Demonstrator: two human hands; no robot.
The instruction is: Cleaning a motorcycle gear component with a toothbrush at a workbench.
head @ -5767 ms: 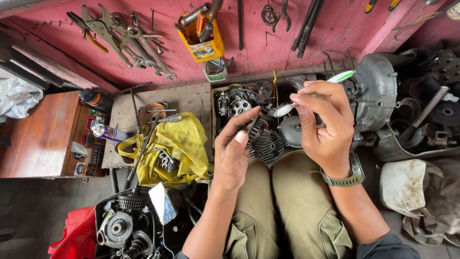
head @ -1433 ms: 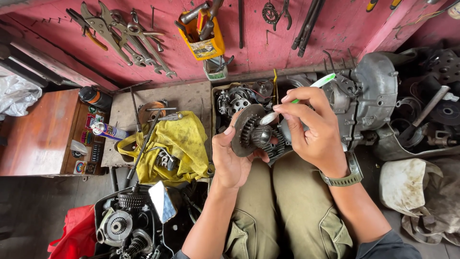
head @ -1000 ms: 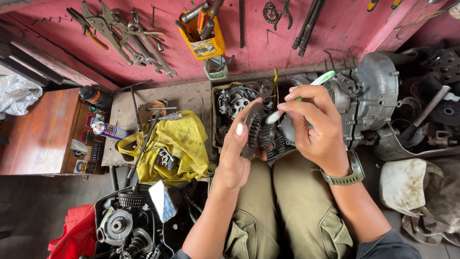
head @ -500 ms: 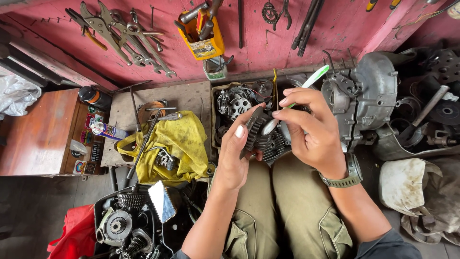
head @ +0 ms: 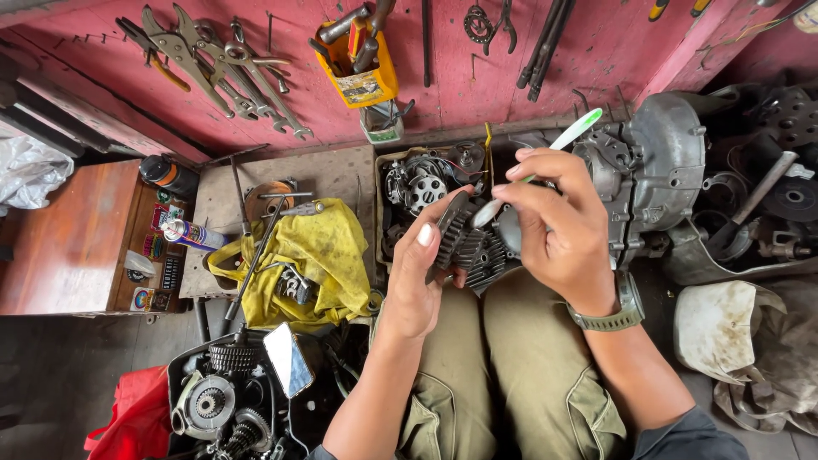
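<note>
Right in the middle, held above the person's knees, sits a dark toothed gear [head: 453,238], turned nearly edge-on so its rim of teeth faces up at the camera, and the left hand [head: 419,281] has it pinched, thumb on the near face and fingers curled behind. The bristle end of a white and green toothbrush [head: 545,162] is pressed against the gear's upper edge, and the right hand [head: 558,226] is closed around the brush handle, fingers bunched, with the green tip poking out toward the wall. A grey-green wristwatch [head: 615,313] rides on that right wrist. Just below the gear, more finned or toothed metal parts [head: 486,260] lie close to the knees; how they join I cannot tell. Behind the hands, an open tray [head: 394,175] holds a round part with a ring of coils, and to the right of it stands a big grey engine casing [head: 660,175]. Off to the left, a crumpled yellow cloth [head: 319,251] lies on the floor with long metal tools resting across it, and a spray can [head: 189,234] lies on its side beside a wooden cabinet [head: 68,243]. Down at the lower left, a black tub [head: 183,375] is packed with gears, a red bag [head: 128,422] right next to it. Up top, pliers and spanners [head: 221,64] hang on the red wall, with a yellow holder [head: 362,72] stuffed with tools.
</note>
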